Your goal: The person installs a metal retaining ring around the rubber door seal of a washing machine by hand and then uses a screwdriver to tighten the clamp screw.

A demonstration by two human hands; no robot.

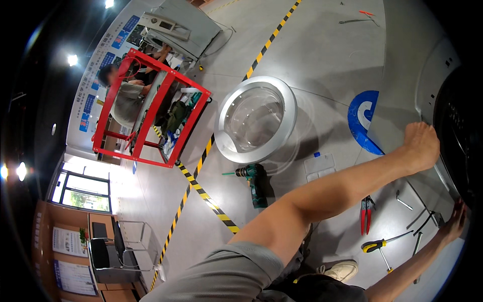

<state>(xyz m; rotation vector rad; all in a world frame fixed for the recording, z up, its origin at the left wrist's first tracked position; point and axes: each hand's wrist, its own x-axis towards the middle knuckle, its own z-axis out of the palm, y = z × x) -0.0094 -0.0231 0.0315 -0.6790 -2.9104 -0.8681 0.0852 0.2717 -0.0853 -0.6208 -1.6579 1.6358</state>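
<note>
A pale front-loading washing machine point(421, 83) stands at the right, its round opening point(455, 131) dark. My left hand point(421, 146) is closed in a fist at the opening's near edge; what its fingers hold, if anything, is hidden. Lower down, my right hand point(455, 221) rests against the machine's front with its fingers stretched out. On the floor close by lie red-handled pliers point(366, 221), a yellow-and-black screwdriver point(373, 246) and a hex key point(404, 201). A round door with a silver ring point(289, 113) and clear bowl lies farther left.
A green cordless drill point(257, 189), a clear plastic case point(319, 164) and a blue curved piece point(355, 126) are on the floor. Beyond stands a red cart point(173, 75) with things on its shelf. A person point(128, 100) works behind it. Striped tape point(204, 194) crosses the floor.
</note>
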